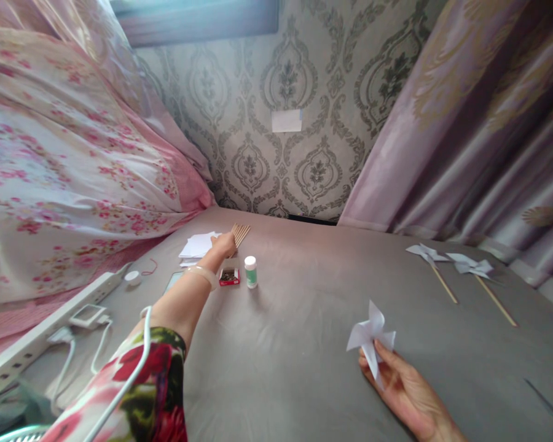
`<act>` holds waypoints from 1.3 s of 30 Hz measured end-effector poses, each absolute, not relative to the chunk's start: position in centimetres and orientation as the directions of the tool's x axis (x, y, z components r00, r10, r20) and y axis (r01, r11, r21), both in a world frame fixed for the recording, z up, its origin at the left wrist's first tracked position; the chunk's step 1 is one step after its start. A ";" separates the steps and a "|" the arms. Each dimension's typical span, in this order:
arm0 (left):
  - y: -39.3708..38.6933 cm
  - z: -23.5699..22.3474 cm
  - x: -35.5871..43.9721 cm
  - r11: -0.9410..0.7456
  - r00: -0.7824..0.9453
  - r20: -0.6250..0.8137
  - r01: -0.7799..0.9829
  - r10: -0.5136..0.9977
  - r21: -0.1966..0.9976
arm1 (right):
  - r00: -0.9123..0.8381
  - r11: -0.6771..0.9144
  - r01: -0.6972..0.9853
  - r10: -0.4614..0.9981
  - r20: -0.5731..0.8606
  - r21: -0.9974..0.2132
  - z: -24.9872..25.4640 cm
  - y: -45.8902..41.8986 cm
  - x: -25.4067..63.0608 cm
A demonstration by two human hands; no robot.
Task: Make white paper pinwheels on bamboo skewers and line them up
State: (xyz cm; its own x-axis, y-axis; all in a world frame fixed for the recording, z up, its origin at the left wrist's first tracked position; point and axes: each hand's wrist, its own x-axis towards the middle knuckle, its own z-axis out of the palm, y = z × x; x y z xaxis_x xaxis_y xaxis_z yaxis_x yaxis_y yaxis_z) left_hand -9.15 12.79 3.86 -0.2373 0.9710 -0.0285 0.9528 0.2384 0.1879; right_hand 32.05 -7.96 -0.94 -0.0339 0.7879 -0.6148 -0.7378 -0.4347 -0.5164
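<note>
My left hand (pixel 224 244) reaches far forward and touches a row of thin wooden sticks (pixel 242 234). Its fingers are mostly hidden, so whether any stick is gripped cannot be made out. Beside that hand lies a stack of white paper (pixel 196 247). Just nearer stand a small red box of little metal pieces (pixel 229 277) and a white bottle with a green label (pixel 251 272). At the lower right, my right hand (pixel 403 387) pinches a folded white paper pinwheel (pixel 371 339) between thumb and fingers; no stick shows on it.
Two paper pinwheels on sticks (pixel 472 267) lie at the right by the curtain (pixel 396 153). A white power strip (pixel 50 325) with plugs and cables runs along the left. A white cable (pixel 142 350) crosses my left arm. A dark slender object (pixel 546 402) lies at the lower right edge.
</note>
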 end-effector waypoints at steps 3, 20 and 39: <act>13.0 3.9 -8.8 0.280 -0.276 -0.049 0.956 0.960 0.093 | -0.039 -0.433 -0.737 0.794 -0.607 -0.519 -1.0 -8.0 32.0; 12.2 4.9 -6.3 0.310 -0.310 -0.050 0.951 0.949 -0.007 | -0.060 -0.409 -0.736 0.833 -0.550 -0.539 -0.6 -8.1 31.4; 12.8 9.4 -6.6 0.330 -0.410 0.135 0.857 0.902 0.395 | -0.097 -0.413 -0.720 0.856 -0.508 -0.558 0.0 -8.2 31.2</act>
